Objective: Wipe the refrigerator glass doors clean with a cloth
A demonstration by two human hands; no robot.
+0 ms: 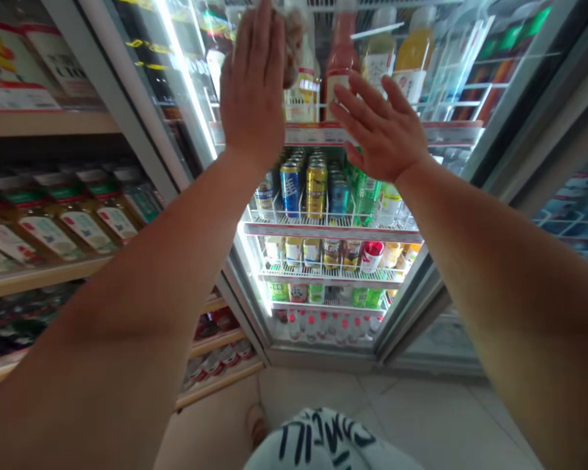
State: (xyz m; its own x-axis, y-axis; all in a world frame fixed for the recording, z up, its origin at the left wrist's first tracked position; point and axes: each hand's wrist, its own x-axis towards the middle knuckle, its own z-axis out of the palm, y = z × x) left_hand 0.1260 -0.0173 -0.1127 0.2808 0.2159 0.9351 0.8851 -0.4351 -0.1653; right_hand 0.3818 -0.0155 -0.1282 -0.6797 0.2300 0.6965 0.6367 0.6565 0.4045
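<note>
My left hand (255, 78) lies flat, fingers straight and together, high against the glass door of a drinks fridge. Under its right side shows a crumpled brownish cloth (293, 49), pressed between palm and glass; most of it is hidden by the hand. Lower and to the right, my right hand (379, 130) is open, fingers spread, up against the glass with nothing in it. Behind the glass near it are a pink bottle (342, 55) and a bottle of orange drink (414, 55).
Lower fridge shelves hold drink cans (316, 189), cups (311, 251) and red-capped bottles (326, 326). Wooden shelving (44, 277) with rows of juice bottles (68, 209) stands at the left. A metal door frame (421, 307) runs along the right. Floor tiles (318, 385) lie below.
</note>
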